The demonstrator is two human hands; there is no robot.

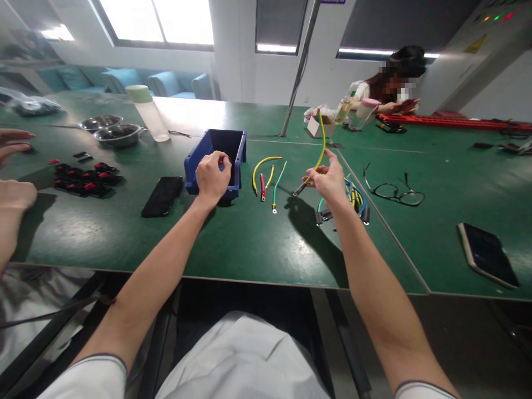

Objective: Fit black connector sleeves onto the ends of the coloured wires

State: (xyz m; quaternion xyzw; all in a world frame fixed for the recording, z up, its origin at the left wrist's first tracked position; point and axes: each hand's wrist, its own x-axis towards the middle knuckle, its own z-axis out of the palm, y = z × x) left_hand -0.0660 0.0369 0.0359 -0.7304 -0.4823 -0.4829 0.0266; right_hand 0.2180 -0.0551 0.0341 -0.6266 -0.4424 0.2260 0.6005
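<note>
My right hand (pixel 328 178) pinches a yellow cable (pixel 323 145) whose upper end curves upward; a dark sleeve shows at its lower end. My left hand (pixel 214 176) is at the near side of a blue plastic bin (pixel 239 145), fingers drawn together; whatever they hold is hidden. Between the hands lie a curved yellow cable (pixel 255 173), a short red cable (pixel 262 187), a short yellow cable (pixel 270 177) and a green cable with a ring terminal (pixel 275 194). Partly behind my right wrist rests a bundle of coloured cables (pixel 358 198) with black-sleeved ends.
Left of the bin are a black phone (pixel 163 197), black-and-red parts (pixel 88 180), metal bowls (pixel 118 134) and a bottle (pixel 149 113). A co-worker's hand (pixel 16 202) is at far left. Glasses (pixel 394 193) and another phone (pixel 488 254) lie right. A metal pole (pixel 298 77) stands behind.
</note>
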